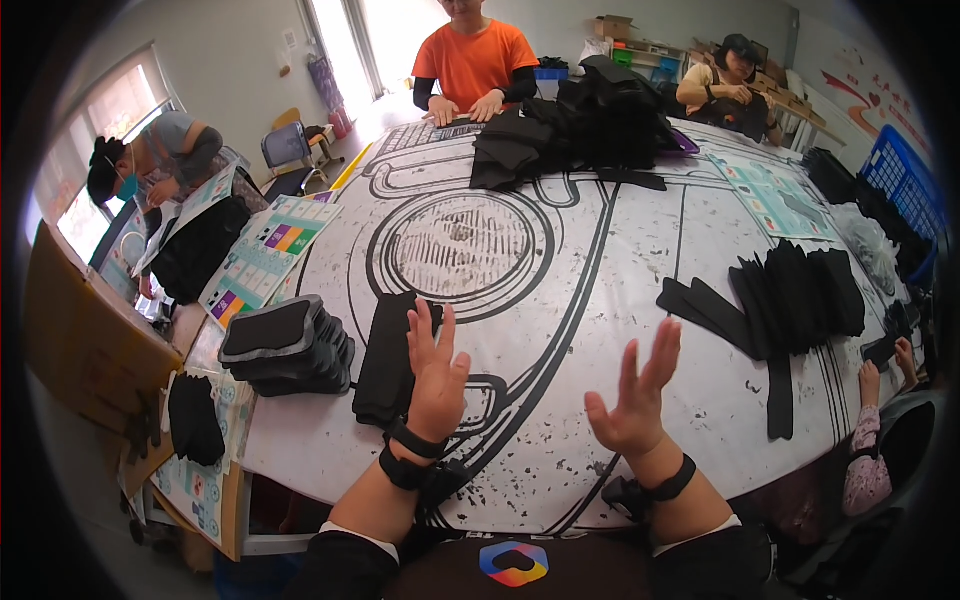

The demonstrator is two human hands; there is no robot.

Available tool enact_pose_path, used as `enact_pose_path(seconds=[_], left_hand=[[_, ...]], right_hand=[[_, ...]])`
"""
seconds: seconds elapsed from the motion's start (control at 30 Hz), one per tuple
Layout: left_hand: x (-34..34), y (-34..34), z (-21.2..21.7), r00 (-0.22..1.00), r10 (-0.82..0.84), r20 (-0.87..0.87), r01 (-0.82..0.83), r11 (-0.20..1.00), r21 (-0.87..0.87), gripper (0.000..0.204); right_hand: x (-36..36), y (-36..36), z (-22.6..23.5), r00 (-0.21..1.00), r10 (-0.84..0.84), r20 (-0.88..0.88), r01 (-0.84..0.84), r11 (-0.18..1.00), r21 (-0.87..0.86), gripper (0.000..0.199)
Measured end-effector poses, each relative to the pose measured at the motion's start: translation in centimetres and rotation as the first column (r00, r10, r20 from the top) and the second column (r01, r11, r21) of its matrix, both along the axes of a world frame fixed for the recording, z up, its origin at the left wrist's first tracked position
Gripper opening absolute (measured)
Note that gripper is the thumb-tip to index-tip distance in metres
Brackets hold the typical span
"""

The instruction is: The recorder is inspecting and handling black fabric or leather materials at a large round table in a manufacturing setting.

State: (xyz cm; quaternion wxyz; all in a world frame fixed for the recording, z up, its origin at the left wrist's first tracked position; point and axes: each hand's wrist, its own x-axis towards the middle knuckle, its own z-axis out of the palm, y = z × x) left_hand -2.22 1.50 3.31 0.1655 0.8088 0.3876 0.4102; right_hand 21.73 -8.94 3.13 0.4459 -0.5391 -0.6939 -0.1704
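A flat stack of black fabric pieces (385, 360) lies on the bench (600, 290) just beside the left hand (437, 375) — whether they touch is unclear. Both hands are raised with fingers spread, holding nothing — the right hand (637, 400) over bare printed bench cover. A second black stack (285, 345) sits further left.

Far ahead of the hands, a heap of black fabric pieces (590, 125) lies on the printed table cover (600, 270). Off to the right fan black strips (790, 295); beyond them stands a blue crate (905, 180). Colourful printed sheets (268, 255) lie far left.
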Motion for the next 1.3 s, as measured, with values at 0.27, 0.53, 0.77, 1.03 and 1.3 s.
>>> enact_pose_path(seconds=[0.27,0.53,0.77,1.03,1.3], left_hand=[[1.7,-2.7,-0.1,0.859,-0.39,-0.332,0.405,0.914,-0.025,0.066],[-1.6,0.8,0.5,0.807,0.139,-0.574,-0.057,0.986,0.16,0.067],[-0.9,-1.7,3.2,0.952,-0.304,-0.036,0.295,0.941,-0.166,0.029],[-2.9,0.7,1.6,0.507,0.245,0.826,0.804,0.21,-0.556,0.049],[-0.3,-0.1,-0.9,0.596,0.277,0.754,0.698,0.285,-0.657,0.041]], right_hand=[[-1.8,-0.1,-0.2,0.946,0.166,0.278,-0.048,0.921,-0.386,0.069],[2.4,0.9,1.9,0.894,-0.351,0.279,0.433,0.84,-0.327,0.067],[1.3,0.0,3.0,0.982,0.096,0.163,-0.076,0.989,-0.127,0.027],[2.9,-0.4,2.9,-0.217,-0.012,-0.976,-0.832,0.526,0.179,0.031],[-0.2,-0.7,2.0,0.868,0.237,-0.437,-0.324,0.936,-0.137,0.048]])
